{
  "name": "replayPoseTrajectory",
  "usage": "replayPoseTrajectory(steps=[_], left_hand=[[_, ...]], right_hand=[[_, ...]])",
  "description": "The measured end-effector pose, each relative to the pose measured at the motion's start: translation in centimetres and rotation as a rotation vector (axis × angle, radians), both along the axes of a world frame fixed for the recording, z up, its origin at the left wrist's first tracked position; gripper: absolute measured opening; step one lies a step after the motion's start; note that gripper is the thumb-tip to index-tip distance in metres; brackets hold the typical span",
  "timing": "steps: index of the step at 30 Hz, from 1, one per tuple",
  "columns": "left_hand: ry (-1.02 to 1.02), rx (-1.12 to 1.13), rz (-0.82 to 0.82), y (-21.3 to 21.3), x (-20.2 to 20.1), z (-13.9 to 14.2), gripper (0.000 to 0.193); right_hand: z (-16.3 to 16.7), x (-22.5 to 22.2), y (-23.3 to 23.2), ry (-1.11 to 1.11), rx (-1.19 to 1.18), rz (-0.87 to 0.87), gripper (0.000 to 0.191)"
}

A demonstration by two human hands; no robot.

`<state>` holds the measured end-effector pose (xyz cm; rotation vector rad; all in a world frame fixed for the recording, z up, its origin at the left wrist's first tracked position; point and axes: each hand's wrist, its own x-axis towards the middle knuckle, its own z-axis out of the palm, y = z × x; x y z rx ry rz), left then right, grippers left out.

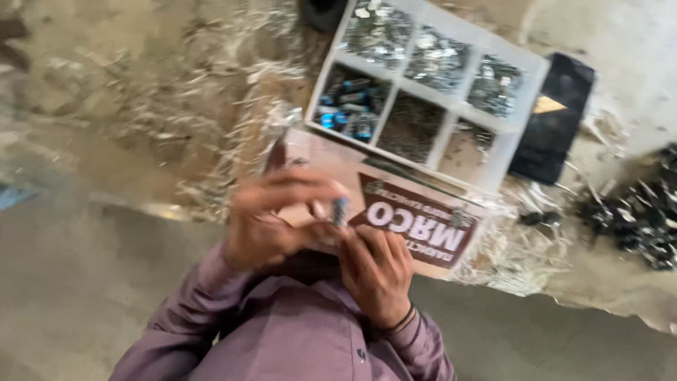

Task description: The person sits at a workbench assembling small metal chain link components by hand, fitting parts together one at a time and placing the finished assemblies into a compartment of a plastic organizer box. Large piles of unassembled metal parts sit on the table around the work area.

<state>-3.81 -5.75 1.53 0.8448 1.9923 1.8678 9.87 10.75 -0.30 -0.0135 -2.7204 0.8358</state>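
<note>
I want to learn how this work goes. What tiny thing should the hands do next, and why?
Probably carry the small blue-grey part to the white divided tray: the left hand pinches it at its fingertips, the right hand sits beside it, and one tray compartment holds similar blue pieces. Blur hides finer detail.

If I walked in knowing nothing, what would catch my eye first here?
Most likely the two hands meeting in the middle: the left hand and the right hand pinch a small blue-grey cylindrical part between their fingertips. Just beyond them, toward the top, lies a white divided tray, its compartments filled with shiny metal bits and, in one, blue pieces. A flat black object lies at the tray's right edge.
</note>
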Motion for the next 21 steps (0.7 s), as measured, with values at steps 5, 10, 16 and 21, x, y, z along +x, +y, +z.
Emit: replayPoseTrajectory(steps=[5, 10, 16, 21], left_hand=[[0.079, 0.033, 0.272, -5.4, -0.9, 0.5, 0.045], [0.062, 0.056, 0.341, -6.5, -0.2, 0.0, 0.046], [0.03, 0.041, 0.243, -5.3, -0.3, -0.5, 0.045], [0.056, -0.052, 0.087, -3.4, -0.3, -0.1, 0.044]], right_hand=[[1.4, -3.4, -2.1, -0.046, 0.101, 0.119, 0.054], [1.0, -6.1, -3.8, -0.139, 0.23, 0.142, 0.083], [0.6, -3.3, -1.9, -0.121, 0.27, 0.087, 0.073], [0.3, -0.4, 1.8, 0.019, -0.04, 0.372, 0.024]])
